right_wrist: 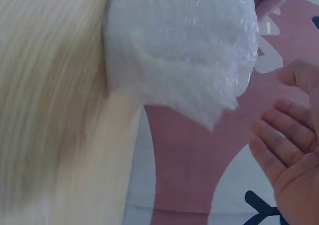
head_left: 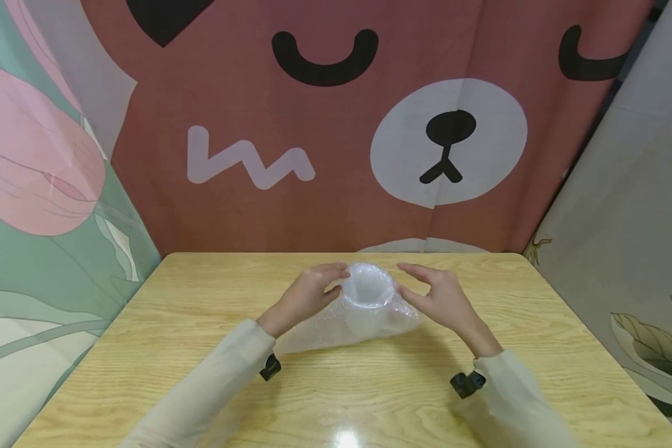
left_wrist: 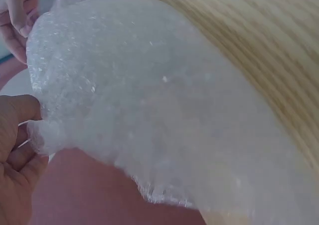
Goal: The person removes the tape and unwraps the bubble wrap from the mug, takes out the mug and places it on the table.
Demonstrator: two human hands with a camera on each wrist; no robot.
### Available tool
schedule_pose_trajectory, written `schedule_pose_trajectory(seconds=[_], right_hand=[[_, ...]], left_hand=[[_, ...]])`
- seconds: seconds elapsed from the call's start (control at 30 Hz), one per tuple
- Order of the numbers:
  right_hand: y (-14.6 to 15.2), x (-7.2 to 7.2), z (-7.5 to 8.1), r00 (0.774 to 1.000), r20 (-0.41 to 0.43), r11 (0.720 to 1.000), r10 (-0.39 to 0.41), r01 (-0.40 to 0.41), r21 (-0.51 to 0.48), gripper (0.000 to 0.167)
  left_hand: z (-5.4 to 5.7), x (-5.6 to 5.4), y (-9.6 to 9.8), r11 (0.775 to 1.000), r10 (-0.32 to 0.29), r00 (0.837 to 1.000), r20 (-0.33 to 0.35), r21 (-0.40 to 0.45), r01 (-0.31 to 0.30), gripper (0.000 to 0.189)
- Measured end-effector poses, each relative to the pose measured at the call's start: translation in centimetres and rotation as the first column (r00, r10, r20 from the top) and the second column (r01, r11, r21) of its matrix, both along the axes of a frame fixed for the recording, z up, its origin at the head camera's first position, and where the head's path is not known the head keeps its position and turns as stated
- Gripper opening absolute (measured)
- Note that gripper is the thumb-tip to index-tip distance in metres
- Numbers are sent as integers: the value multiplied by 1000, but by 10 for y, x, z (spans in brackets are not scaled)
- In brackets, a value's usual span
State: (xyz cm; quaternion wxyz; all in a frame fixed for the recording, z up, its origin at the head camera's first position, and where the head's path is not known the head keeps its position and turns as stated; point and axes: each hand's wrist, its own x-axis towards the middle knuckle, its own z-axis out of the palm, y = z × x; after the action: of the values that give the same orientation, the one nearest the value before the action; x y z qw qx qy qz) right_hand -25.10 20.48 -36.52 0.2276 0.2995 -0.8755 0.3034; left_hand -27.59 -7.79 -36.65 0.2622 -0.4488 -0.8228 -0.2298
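Currently one tube of bubble wrap (head_left: 364, 325) at the table's (head_left: 414, 398) far half, its edge pinched by the left hand (head_left: 304, 294), the right hand (head_left: 448, 303) spread wide just beside, probably best handled with light, even pressure to keep the rim round.

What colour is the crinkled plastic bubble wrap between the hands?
The bubble wrap is translucent whitish with bright glints; it shows best in the head view.
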Motion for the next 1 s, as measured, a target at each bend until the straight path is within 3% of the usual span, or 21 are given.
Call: schedule_pose_trajectory(seconds=[0.23, 0.5, 0.77, 1.0], right_hand=[[2, -6, 5, 988, -128, 975, 86, -57, 215, 31], [3, -9, 7, 960, -217, 928, 177, -90, 361, 31], [0, -14, 4, 930, -279, 893, 241, -99, 439, 27], [-1, -15, 5, 923, -282, 884, 263, -113, 455, 24]], left_hand=[[-2, 0, -2, 998, -23, 995, -94, -58, 18, 26], [-2, -1, -2, 997, -19, 995, -96, -74, 12, 21], [-4, -2, -1, 997, -10, 994, -111, -73, 1, 19], [-4, -1, -1, 998, -12, 993, -117, -56, 6, 16]])
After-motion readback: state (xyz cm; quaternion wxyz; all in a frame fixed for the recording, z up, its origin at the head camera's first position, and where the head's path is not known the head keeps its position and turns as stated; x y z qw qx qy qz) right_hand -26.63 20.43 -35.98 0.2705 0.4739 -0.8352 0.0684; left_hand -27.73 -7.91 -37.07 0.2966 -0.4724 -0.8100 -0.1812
